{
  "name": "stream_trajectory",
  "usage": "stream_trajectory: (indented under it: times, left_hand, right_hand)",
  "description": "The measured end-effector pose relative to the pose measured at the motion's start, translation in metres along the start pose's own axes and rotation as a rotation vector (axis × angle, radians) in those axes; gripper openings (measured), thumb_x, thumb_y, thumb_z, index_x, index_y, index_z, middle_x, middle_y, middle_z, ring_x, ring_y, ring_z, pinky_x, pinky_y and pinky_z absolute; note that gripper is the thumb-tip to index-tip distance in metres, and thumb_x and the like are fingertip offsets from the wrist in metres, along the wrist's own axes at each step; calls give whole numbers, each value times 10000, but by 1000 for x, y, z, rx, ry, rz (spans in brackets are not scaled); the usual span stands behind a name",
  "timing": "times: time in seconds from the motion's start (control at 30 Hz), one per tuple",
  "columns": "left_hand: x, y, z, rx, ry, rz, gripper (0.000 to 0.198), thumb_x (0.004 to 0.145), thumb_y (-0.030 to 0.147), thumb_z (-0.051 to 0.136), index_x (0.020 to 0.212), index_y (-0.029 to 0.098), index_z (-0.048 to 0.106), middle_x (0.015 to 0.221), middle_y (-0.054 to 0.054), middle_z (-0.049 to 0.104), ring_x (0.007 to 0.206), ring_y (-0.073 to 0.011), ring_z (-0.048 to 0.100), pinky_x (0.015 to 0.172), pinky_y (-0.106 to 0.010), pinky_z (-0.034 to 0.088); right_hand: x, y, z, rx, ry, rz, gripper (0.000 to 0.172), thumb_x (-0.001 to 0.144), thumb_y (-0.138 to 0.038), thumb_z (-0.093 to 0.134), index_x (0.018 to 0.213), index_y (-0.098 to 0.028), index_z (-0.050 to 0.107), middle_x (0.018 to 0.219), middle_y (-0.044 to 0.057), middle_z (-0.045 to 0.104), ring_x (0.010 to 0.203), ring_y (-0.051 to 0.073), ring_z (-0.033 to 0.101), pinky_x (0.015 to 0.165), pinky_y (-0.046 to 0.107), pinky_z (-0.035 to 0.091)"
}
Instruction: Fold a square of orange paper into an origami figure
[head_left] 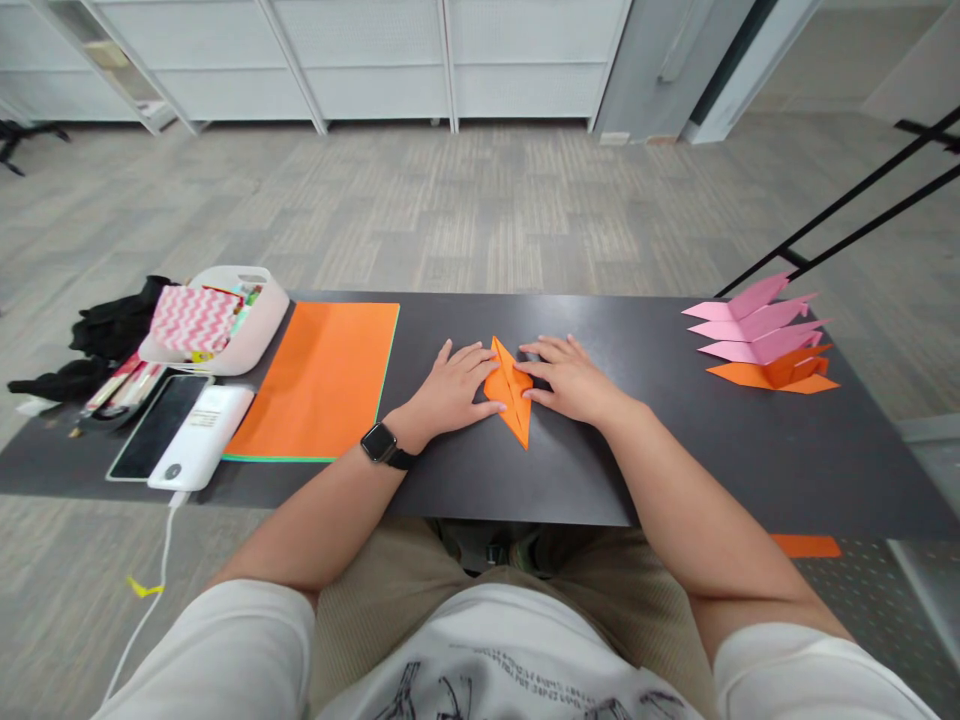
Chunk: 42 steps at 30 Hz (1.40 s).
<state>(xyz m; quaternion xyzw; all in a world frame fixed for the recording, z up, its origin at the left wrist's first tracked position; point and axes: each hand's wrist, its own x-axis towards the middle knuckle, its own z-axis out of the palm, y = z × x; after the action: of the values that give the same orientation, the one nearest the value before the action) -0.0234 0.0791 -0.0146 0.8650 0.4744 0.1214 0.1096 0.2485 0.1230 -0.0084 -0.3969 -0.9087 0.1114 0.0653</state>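
Observation:
An orange folded-paper diamond lies flat on the dark table between my hands, pointed at top and bottom with a crease down its middle. My left hand rests at its left side, fingers spread, the thumb and fingertips touching the paper's edge. On the opposite side, my right hand lies palm down with fingers apart, its fingertips and thumb on the right edge. Neither hand is wrapped around the paper. A black watch is on my left wrist.
An orange paper stack lies left, beside a white power bank, a phone and a white basket. Pink paper cranes and an orange crane stand right. An orange strip shows beyond the table's front edge.

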Motion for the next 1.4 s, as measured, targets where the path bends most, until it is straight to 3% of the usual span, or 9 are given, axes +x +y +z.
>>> stream_trajectory:
  times: [0.33,0.67,0.83,0.93,1.03,1.13,1.23,1.3,1.4]
  left_hand:
    - [0,3,-4,-40,-42,-26,641,970,539,735,1517,234,600,1681,-137,522,1624,-401,374,1357,-743,24]
    - [-1,10,2,-35,-3,-15,800,892,614,790,1519,169,570,1727,-233,418,1652,-450,304,1341,-771,50]
    - [0,4,-5,-39,35,31,787,886,531,820,1543,182,564,1769,-217,354,1668,-456,258,1340,-774,62]
    - [-1,-2,-10,-45,92,57,724,896,413,815,1546,207,573,1756,-192,379,1649,-424,309,1355,-732,123]
    - [0,-9,-12,-51,138,101,524,937,313,753,1447,228,665,1655,-154,516,1553,-354,460,1352,-646,246]
    - [2,-14,-11,-71,139,120,343,1002,186,603,1307,232,754,1459,-108,681,1355,-284,613,1250,-553,422]
    - [5,-14,-12,-98,103,123,409,1007,77,474,1200,232,800,1323,-73,755,1222,-250,669,1138,-489,496]
    - [5,-11,-15,-111,97,134,393,1024,96,477,1195,237,801,1295,-63,767,1212,-243,677,1133,-476,490]
    - [4,-5,-19,-128,86,169,238,1051,260,601,1202,242,785,1268,-69,763,1202,-252,679,1128,-464,488]
  right_hand:
    - [0,-4,-4,-9,-21,44,478,974,-370,777,1448,-327,732,1658,95,555,1603,434,399,1300,784,263]
    - [-3,0,-1,-13,4,30,486,958,-388,793,1439,-356,732,1632,94,569,1587,436,414,1276,792,291]
    - [-4,1,-2,-10,77,-9,442,926,-390,829,1363,-346,774,1559,100,619,1542,432,468,1269,796,296]
    - [-3,-2,-5,9,126,-72,433,907,-364,852,1334,-336,787,1509,99,657,1512,414,508,1283,755,315]
    - [-1,-6,-8,28,125,-142,342,910,-328,852,1250,-332,817,1465,87,693,1464,384,557,1283,731,335]
    - [0,-7,-9,40,93,-179,283,923,-278,827,1201,-329,823,1426,69,727,1407,357,601,1270,721,354]
    - [1,-6,-9,58,68,-202,270,965,-207,748,1208,-306,812,1380,70,758,1336,313,657,1261,659,387]
    - [2,-6,-8,69,61,-211,266,981,-193,716,1209,-293,812,1354,74,774,1271,290,694,1237,605,427]
    - [4,-6,-4,74,87,-205,241,997,-232,714,1202,-300,821,1328,68,788,1232,288,710,1210,582,440]
